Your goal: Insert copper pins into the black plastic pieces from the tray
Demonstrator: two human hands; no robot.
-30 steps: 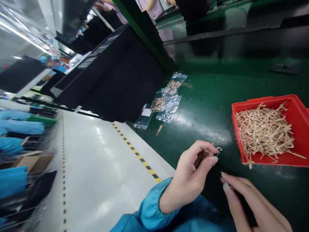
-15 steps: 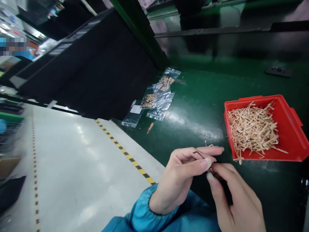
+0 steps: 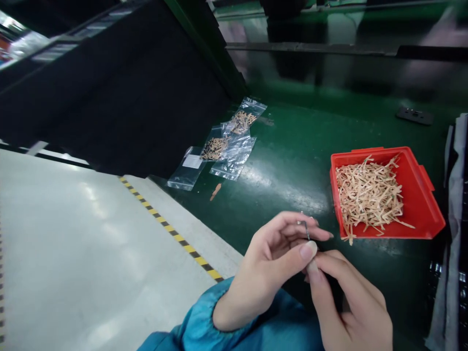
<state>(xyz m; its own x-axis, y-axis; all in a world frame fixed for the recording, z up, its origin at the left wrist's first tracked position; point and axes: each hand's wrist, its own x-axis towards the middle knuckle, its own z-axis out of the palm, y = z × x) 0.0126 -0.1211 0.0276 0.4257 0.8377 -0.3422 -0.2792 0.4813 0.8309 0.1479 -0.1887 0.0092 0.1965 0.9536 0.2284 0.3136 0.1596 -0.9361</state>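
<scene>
Between the fingertips of my left hand (image 3: 272, 261) is a small, thin dark strip (image 3: 306, 231), bent at its upper end. Its lower part is hidden by my fingers, and I cannot make out its exact kind. My right hand (image 3: 347, 292) meets the left one, thumb and index finger pinched together at the strip's lower end; what lies in that pinch is hidden. Just beyond my hands to the right sits a red bin (image 3: 420, 204) with a heap of thin tan paper-like strips (image 3: 369, 195), a few hanging over its near edge.
Clear zip bags (image 3: 234, 158), some with small tan and dark pieces, lie on the green table (image 3: 292, 146). A single tan piece (image 3: 215, 191) rests nearby. A flat black plate (image 3: 415, 115) lies at the back right. Grey and black material (image 3: 453, 219) borders the right side.
The view has shifted toward the right. The dark strip now stands more upright in my left hand, and my right fingertips have closed in on its lower end.
</scene>
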